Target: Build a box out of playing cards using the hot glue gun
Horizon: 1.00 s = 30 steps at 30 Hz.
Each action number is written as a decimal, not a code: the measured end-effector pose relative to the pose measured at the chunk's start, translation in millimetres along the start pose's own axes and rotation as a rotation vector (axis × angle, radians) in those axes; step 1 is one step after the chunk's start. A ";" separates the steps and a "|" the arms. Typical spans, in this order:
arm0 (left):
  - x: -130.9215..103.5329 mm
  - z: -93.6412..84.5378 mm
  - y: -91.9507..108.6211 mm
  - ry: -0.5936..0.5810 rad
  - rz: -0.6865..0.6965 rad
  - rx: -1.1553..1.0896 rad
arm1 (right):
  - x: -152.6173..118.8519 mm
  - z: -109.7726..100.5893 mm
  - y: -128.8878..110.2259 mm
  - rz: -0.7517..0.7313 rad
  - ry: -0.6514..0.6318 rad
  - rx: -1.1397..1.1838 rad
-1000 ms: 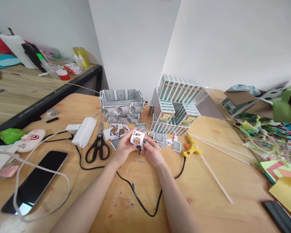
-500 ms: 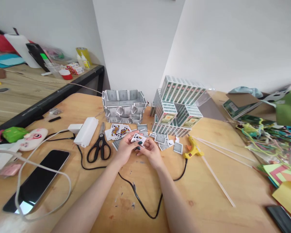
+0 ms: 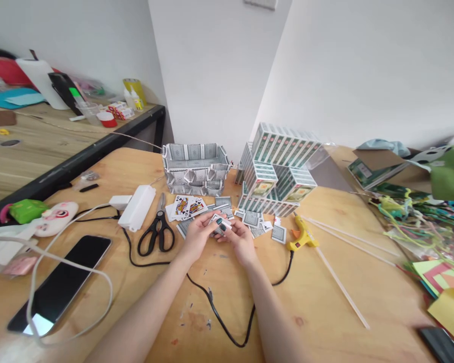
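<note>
Between both hands, above the table's middle, is a playing card (image 3: 216, 220), partly covered by fingers. My left hand (image 3: 199, 235) is closed on its left side. Dark-nailed fingers of my right hand (image 3: 242, 244) grip its right side, with the thumb across the face. Face-up cards (image 3: 188, 207) lie just behind my left hand, and small cut card pieces (image 3: 251, 219) lie behind my right hand. Farther back stands a basket-like box made of playing cards (image 3: 195, 174). To its right, green-and-white card packs (image 3: 264, 179) are stacked in a stepped pile.
Black-handled scissors (image 3: 157, 234) lie left of my hands, beside a white power block (image 3: 136, 207). A yellow glue gun (image 3: 301, 235) rests at right, its black cord (image 3: 227, 322) looping beneath my forearms. Glue sticks (image 3: 342, 287) and a phone (image 3: 64, 282) also lie on the table.
The card has been tipped and the fingers have closed further over it, so its king face is now mostly covered. The camera view has shifted slightly.
</note>
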<state>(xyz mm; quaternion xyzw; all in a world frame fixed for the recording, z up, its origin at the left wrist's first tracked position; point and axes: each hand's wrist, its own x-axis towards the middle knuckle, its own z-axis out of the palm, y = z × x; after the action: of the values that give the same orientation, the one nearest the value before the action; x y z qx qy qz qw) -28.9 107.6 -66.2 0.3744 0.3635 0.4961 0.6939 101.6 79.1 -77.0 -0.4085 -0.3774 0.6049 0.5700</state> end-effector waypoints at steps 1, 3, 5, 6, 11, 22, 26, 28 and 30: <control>0.3 -0.9 -0.5 0.005 -0.002 0.006 | -0.8 0.7 -0.9 0.008 -0.016 -0.015; 1.1 -2.4 -1.5 0.013 -0.006 0.022 | -1.7 1.8 -1.8 0.022 -0.044 -0.043; 1.9 -2.8 -2.3 0.024 -0.002 0.045 | -1.7 2.3 -1.6 0.032 -0.059 -0.063; 2.3 -2.5 -2.7 0.032 0.004 0.060 | -1.4 2.5 -1.3 0.035 -0.061 -0.071; 3.5 1.0 -3.3 0.096 0.069 0.157 | -0.4 2.4 1.4 0.040 -0.053 -0.087; 7.0 -13.4 -0.8 0.304 0.284 0.308 | -2.7 3.2 -2.8 0.048 -0.057 -0.081; 6.9 -21.1 -0.6 0.396 0.335 0.335 | -2.6 1.7 -1.3 0.044 -0.020 -0.045; 3.9 -22.0 1.3 0.418 0.351 0.360 | -1.8 0.5 1.4 0.035 0.015 -0.016; 0.0 -20.2 3.1 0.386 0.369 0.373 | -0.5 -0.9 4.6 0.021 0.051 0.016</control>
<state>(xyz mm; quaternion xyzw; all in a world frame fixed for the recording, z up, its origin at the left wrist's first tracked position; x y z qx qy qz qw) -47.8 111.5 -72.7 0.4538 0.4988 0.6003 0.4300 100.7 78.3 -81.6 -0.4230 -0.3535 0.6032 0.5764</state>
